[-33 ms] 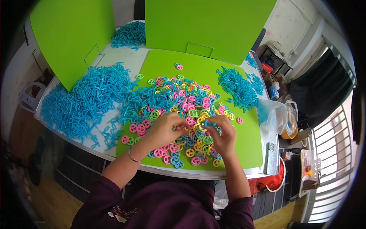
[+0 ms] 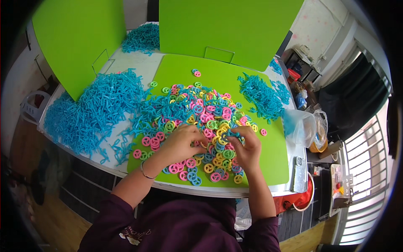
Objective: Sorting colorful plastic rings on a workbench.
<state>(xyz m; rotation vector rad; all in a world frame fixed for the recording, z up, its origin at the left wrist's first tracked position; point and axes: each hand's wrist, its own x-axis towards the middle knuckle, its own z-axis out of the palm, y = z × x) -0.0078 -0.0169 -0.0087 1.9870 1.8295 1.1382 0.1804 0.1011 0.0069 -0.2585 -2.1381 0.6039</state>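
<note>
We have both hands over the heap of small plastic rings [image 2: 212, 126] in pink, yellow, green and blue on the green mat [image 2: 275, 149] on the bench [image 2: 138, 67]. Left hand [image 2: 180, 143] curled, fingertips pinching among the rings; right hand [image 2: 247, 149] pinching a blue-green piece at its fingertips. Loose blue plastic strips [image 2: 96, 111] lie to the left. We judge the rings light, stiff and slick; best gripped across the rim, thumb against forefinger.
</note>
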